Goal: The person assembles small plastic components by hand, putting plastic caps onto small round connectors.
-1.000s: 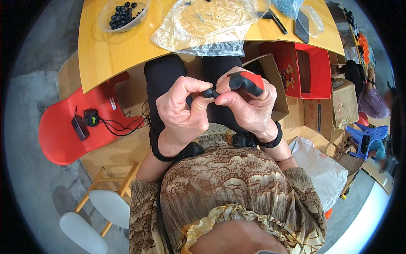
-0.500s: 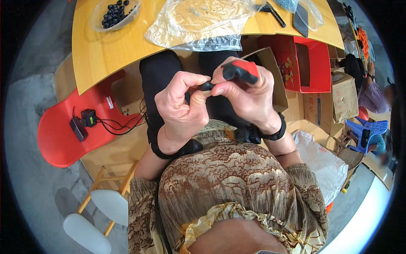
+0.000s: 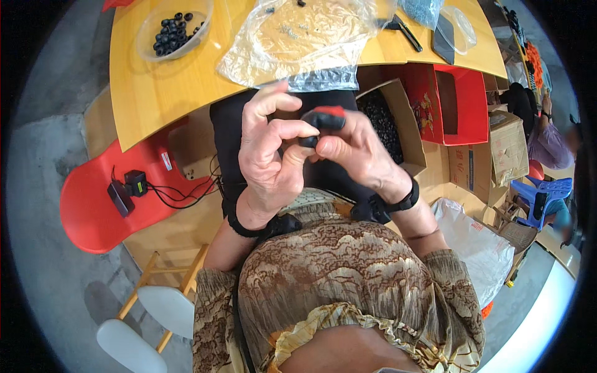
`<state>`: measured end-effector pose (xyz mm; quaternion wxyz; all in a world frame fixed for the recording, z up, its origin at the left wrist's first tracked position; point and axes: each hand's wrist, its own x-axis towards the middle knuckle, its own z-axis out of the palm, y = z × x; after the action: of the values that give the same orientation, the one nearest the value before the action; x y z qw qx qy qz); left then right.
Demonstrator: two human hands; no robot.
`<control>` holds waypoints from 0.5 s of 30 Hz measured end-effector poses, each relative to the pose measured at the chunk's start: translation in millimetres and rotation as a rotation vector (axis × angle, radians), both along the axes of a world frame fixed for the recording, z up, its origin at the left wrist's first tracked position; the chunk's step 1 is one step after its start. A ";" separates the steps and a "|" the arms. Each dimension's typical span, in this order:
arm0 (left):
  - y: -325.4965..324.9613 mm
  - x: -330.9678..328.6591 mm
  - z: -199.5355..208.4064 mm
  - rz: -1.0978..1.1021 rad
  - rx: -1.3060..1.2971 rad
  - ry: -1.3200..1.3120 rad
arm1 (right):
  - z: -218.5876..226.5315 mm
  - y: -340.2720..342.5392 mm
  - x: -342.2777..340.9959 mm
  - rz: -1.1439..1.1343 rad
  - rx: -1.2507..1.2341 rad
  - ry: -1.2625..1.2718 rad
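Over my lap, my left hand (image 3: 270, 155) pinches a small black round part (image 3: 308, 142) between thumb and index finger; its other fingers are raised and apart. Close against it, my right hand (image 3: 364, 149) is closed around a red-and-black handled tool (image 3: 326, 118), whose exact kind I cannot make out. The tool's handle sits above the small part, and my right thumb almost touches that part. Whether the tool's tip meets the part is hidden by my fingers. Similar black parts (image 3: 169, 42) lie in a clear plastic bowl (image 3: 145, 50) at the table's far left.
A clear plastic bag (image 3: 249, 62) with tiny metal pieces lies on the yellow table (image 3: 143, 105). Under the right side stand an open carton (image 3: 410, 137) of small black parts and a red box (image 3: 463, 118). A red chair (image 3: 93, 211) holding cabled devices is at left.
My left hand has opened its outer fingers upward. The red-and-black tool has come down and left toward the black part. The view has shifted slightly, showing more of the carton.
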<state>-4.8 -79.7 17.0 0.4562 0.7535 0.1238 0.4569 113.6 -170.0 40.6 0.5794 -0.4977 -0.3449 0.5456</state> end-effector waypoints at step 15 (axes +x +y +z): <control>-8.3 30.0 14.5 -0.179 0.009 -0.171 | -8.8 -2.0 -7.7 -0.343 0.626 -0.935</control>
<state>25.2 -88.0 31.5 0.5008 0.7220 0.0145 0.4772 105.9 -171.9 31.8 0.5651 -0.5393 -0.6232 0.0386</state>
